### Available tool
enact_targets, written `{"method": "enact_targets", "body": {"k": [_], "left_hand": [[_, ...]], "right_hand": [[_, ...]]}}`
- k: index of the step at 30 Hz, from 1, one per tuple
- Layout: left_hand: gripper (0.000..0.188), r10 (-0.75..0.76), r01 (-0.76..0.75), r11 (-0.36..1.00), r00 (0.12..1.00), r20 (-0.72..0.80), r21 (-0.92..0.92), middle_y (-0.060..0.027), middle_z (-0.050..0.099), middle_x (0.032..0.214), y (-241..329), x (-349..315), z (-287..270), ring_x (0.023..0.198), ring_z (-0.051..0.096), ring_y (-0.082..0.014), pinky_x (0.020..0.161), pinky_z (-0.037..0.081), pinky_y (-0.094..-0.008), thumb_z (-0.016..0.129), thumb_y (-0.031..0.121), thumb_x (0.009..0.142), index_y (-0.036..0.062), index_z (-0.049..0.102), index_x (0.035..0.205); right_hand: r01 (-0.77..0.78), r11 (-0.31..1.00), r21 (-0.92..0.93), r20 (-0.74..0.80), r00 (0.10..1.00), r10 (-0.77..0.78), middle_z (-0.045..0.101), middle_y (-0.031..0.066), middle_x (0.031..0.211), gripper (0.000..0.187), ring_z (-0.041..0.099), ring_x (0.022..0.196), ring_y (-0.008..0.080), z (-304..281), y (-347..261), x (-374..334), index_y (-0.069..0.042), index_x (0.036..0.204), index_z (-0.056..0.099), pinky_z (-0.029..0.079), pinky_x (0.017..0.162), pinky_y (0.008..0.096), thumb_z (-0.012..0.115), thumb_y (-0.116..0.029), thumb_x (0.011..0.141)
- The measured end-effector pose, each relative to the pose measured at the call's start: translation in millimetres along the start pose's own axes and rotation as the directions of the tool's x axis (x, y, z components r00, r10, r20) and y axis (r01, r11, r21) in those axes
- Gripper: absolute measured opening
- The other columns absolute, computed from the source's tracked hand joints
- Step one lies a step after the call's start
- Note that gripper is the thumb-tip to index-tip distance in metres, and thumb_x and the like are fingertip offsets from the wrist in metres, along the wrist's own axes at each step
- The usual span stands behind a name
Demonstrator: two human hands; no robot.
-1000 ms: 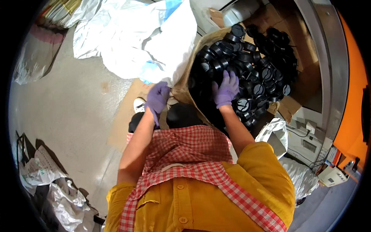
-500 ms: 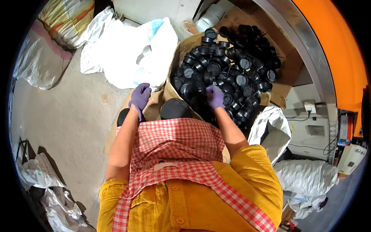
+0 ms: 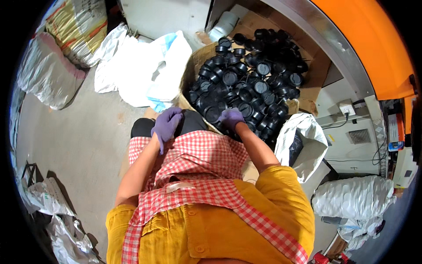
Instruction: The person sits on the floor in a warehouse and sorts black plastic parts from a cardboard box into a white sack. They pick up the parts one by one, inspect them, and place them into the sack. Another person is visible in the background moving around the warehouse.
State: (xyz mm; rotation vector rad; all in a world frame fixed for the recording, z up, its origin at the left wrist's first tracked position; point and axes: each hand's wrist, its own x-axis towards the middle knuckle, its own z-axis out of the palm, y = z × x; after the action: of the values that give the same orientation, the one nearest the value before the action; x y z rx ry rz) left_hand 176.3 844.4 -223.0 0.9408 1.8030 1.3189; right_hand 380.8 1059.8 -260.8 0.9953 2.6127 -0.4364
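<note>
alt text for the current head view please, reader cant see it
In a view from above, a person's purple-gloved right hand is at the near edge of round black caps heaped in a cardboard box; the left hand, gloved alike, is by the knees. A red-checked apron covers a yellow shirt, and a white sack lies left of the box.

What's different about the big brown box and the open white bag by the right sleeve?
The box is brown cardboard; the bag is white and crinkly. The box looks bigger than the bag. The box holds many round black caps, while the bag has something dark inside. Both are open.
</note>
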Motion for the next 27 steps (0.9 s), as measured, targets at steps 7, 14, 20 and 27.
{"method": "enact_targets", "body": {"k": [7, 14, 20, 27], "left_hand": [[0.055, 0.196, -0.207, 0.948, 0.978, 0.069, 0.243, -0.0192, 0.052, 0.123, 54, 15, 46, 0.114, 0.051, -0.0313, 0.097, 0.040, -0.0350, 0.063, 0.025, 0.078, 0.0039, 0.046, 0.126], [0.056, 0.021, -0.056, 0.985, 0.979, 0.205, 0.165, -0.0148, 0.058, 0.110, 38, 32, 78, 0.102, 0.056, -0.0225, 0.091, 0.043, -0.0316, 0.064, 0.018, 0.077, 0.0016, 0.045, 0.126], [0.070, 0.202, -0.203, 0.971, 0.979, 0.022, 0.127, -0.0192, 0.047, 0.125, 59, 32, 43, 0.116, 0.047, -0.0254, 0.099, 0.036, -0.0328, 0.068, 0.019, 0.074, -0.0013, 0.036, 0.132], [0.052, 0.013, 0.013, 0.870, 0.999, 0.049, -0.493, -0.0094, 0.058, 0.103, 86, 49, 28, 0.084, 0.058, -0.0160, 0.069, 0.051, -0.0248, 0.059, 0.010, 0.079, 0.0006, 0.040, 0.128]], "right_hand": [[0.312, 0.947, 0.081, -0.083, 0.948, -0.306, 0.062, 0.0195, 0.086, 0.026, 0.058, 0.083, 0.0382, -21, 14, -14, -0.004, 0.085, 0.062, 0.046, 0.074, 0.0460, 0.058, -0.027, 0.073], [0.174, 0.984, -0.043, 0.080, 0.982, -0.171, 0.063, 0.0199, 0.096, 0.023, 0.058, 0.099, 0.0336, -16, 1, -18, -0.005, 0.092, 0.064, 0.046, 0.086, 0.0408, 0.056, -0.022, 0.078], [0.260, 0.951, -0.165, -0.482, 0.821, -0.308, 0.059, 0.0085, 0.094, 0.036, 0.057, 0.083, 0.0315, -84, 0, -29, -0.016, 0.105, 0.059, 0.048, 0.074, 0.0407, 0.054, -0.003, 0.072], [0.558, 0.788, 0.260, -0.587, 0.740, -0.330, 0.060, 0.0114, 0.098, 0.057, 0.060, 0.084, 0.0270, -125, -54, -54, -0.010, 0.120, 0.052, 0.051, 0.068, 0.0317, 0.063, 0.006, 0.067]]}}
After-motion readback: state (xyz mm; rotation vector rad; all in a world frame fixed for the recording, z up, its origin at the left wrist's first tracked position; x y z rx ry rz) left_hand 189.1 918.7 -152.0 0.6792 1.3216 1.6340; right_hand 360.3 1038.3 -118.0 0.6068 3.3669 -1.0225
